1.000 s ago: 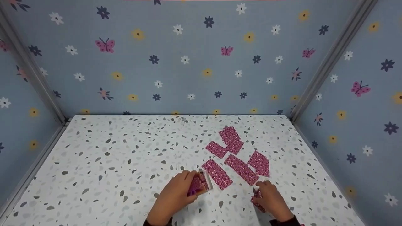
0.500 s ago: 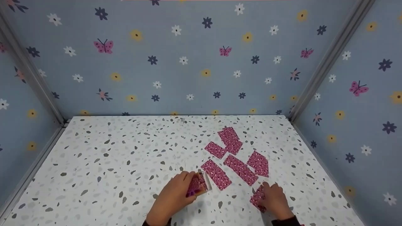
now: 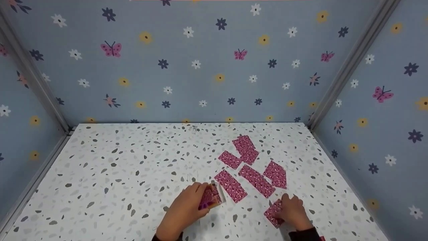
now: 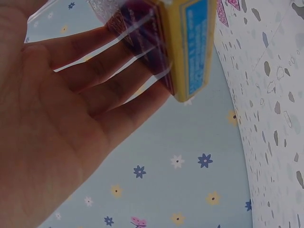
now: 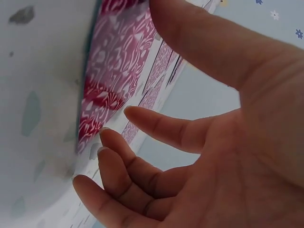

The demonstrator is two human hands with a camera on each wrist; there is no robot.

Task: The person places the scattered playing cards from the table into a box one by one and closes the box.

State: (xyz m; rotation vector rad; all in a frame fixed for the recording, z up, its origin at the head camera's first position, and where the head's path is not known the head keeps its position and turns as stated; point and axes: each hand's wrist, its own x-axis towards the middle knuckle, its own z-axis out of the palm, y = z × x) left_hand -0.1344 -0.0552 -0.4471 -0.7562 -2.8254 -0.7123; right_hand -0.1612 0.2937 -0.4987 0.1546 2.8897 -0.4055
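Observation:
In the head view my left hand (image 3: 186, 207) grips a small card box (image 3: 211, 197) near the front centre of the table. In the left wrist view its fingers lie along the box (image 4: 190, 52), which has a yellow edge and blue label. To the right, my right hand (image 3: 295, 211) touches the right side of a pink patterned card (image 3: 273, 214) on the table. Whether there is one card or a stack there cannot be made out. In the right wrist view the thumb overlaps this card (image 5: 116, 61), while the other fingers (image 5: 114, 166) bend loosely beside its edge.
Several pink patterned cards, including a near one (image 3: 231, 186), a middle one (image 3: 256, 181) and a right pair (image 3: 276, 174), lie scattered on the speckled white table (image 3: 117, 174). Some overlap farther back. Blue flowered panels (image 3: 200, 67) stand behind and at both sides.
My right hand has shifted to the right, uncovering more of the pink card beneath it. That card has turned slightly. The left hand and the box stay in place.

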